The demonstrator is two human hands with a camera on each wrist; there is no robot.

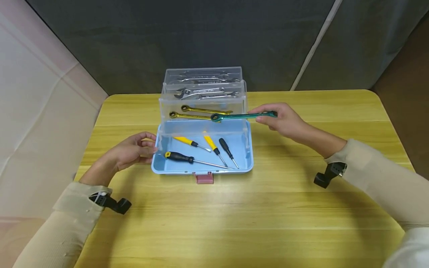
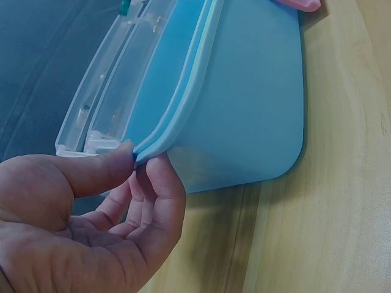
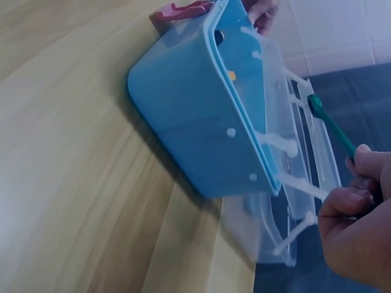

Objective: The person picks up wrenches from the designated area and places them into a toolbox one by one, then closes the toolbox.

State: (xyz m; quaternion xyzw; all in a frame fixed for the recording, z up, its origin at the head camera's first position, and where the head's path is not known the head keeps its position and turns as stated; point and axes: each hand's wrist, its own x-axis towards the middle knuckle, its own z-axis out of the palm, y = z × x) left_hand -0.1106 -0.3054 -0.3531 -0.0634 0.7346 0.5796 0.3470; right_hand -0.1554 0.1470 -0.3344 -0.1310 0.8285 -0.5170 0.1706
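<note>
A blue toolbox (image 1: 201, 172) stands open on the table, its clear tiered trays (image 1: 202, 128) raised at the back. My left hand (image 1: 135, 150) pinches the box's left rim between thumb and fingers, as the left wrist view shows. Over the right part of the front tray, my right hand (image 1: 285, 121) holds a green ratchet wrench (image 1: 239, 116) by its right end, ring end pointing left. Two gold wrenches (image 1: 204, 110) lie in that tray. In the box bottom are a long black screwdriver (image 1: 181, 157), a small black screwdriver (image 1: 226, 148) and two yellow-handled screwdrivers (image 1: 211, 143).
Silver wrenches (image 1: 204, 91) lie in the middle and rear trays. A pink latch (image 1: 204, 178) hangs at the box's front. Wooden table (image 1: 214, 223) surrounds the box, with a dark cloth (image 1: 201, 37) behind and a pale cloth (image 1: 40, 111) at the left.
</note>
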